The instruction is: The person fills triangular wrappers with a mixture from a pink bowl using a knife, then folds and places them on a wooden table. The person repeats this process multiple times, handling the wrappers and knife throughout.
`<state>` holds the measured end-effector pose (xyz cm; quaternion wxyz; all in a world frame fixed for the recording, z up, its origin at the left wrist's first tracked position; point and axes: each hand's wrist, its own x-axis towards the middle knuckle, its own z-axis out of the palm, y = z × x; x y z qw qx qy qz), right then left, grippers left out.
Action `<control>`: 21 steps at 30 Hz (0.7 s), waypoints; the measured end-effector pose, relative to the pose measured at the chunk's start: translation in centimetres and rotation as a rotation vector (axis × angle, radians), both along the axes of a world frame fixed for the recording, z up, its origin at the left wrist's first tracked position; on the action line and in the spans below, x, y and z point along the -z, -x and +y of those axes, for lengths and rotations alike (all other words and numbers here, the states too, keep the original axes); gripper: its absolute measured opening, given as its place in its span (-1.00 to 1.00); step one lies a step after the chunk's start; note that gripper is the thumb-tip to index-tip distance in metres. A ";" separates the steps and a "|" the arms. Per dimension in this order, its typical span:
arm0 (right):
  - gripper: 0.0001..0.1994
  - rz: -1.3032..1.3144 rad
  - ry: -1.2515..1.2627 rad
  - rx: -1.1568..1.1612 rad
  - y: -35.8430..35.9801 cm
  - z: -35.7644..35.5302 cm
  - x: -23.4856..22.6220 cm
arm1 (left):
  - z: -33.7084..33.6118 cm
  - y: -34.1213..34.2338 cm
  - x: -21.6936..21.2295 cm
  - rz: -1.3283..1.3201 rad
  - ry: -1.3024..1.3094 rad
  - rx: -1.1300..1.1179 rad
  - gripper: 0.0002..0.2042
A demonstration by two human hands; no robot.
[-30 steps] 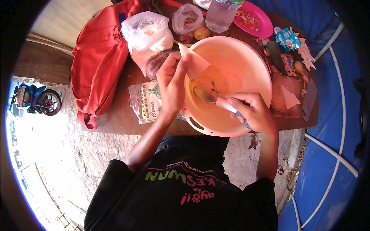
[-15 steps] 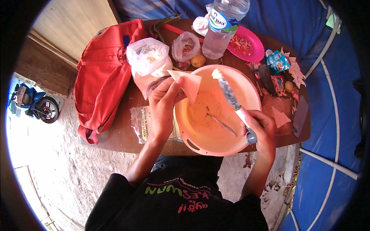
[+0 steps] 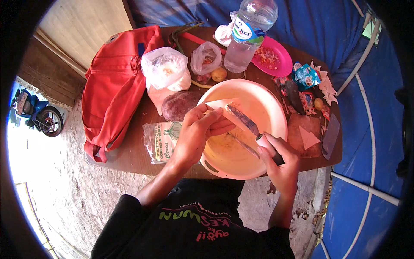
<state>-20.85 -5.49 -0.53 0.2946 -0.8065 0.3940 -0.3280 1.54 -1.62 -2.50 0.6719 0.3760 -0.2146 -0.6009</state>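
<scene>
A pale triangular wrapper (image 3: 217,104), likely wonton skin, is pinched in my left hand (image 3: 193,136) over the upper left part of a wide peach-coloured basin (image 3: 280,110). My right hand (image 3: 280,164) grips a knife (image 3: 244,118) by its handle. The blade points up and left, its tip with a bit of pale filling (image 3: 232,106) at the wrapper. Inside the basin rests a spoon-like utensil (image 3: 243,144); its far end is partly hidden. By my left wrist lies a printed wrapper packet (image 3: 163,140), with a dark purple rounded thing (image 3: 180,105) beyond it.
A red backpack (image 3: 115,86) fills the table's left side. Behind the basin are plastic bags (image 3: 164,64), a large water bottle (image 3: 241,47) and a pink plate (image 3: 276,56) of chopped bits. At right sit a cutting board (image 3: 297,144) with a triangular wrapper, and a cleaver-like blade (image 3: 331,136).
The knife has come left and down, bringing its filled tip to the wrapper. My left hand has moved right and lower, tilting the wrapper flatter and uncovering the purple thing.
</scene>
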 end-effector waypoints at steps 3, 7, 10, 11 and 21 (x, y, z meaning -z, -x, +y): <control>-0.65 0.050 0.066 0.015 -0.3 0.4 0.0 | 0.4 0.1 -0.2 0.042 0.000 -0.015 -0.76; -0.64 0.078 0.126 0.029 -0.5 0.6 -0.1 | 0.6 -0.3 -0.2 0.071 -0.004 -0.015 -0.76; -0.66 0.119 0.159 0.021 -0.2 0.7 -0.3 | 0.7 -0.7 0.0 0.068 -0.011 0.005 -0.76; -0.66 0.119 0.152 0.019 0.0 0.7 -0.4 | 0.6 -0.7 0.0 0.069 -0.015 0.010 -0.76; -0.73 0.284 -0.067 -0.019 1.3 -0.2 -2.9 | -1.0 -2.0 0.8 -0.021 0.075 -0.152 -0.78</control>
